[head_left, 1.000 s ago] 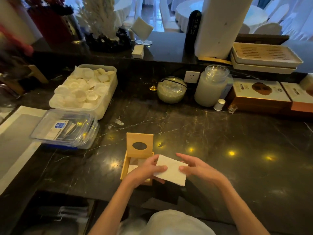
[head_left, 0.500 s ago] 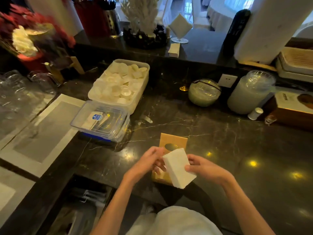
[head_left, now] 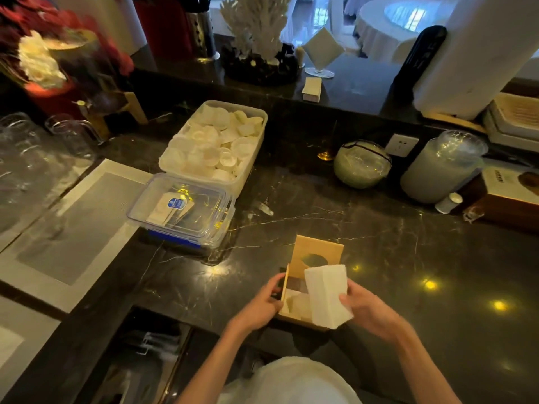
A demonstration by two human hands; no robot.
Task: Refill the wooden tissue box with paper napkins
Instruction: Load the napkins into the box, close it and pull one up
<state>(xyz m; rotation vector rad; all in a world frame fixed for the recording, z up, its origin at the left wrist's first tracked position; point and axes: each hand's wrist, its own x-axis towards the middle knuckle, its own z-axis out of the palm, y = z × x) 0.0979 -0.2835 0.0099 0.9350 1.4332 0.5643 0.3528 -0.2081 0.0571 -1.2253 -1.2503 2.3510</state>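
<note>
Gaping open, wooden tissue box shows few white napkins inside

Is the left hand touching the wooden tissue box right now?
Touching. The head view shows the left hand gripping the left wall of the wooden tissue box, with no gap.
</note>
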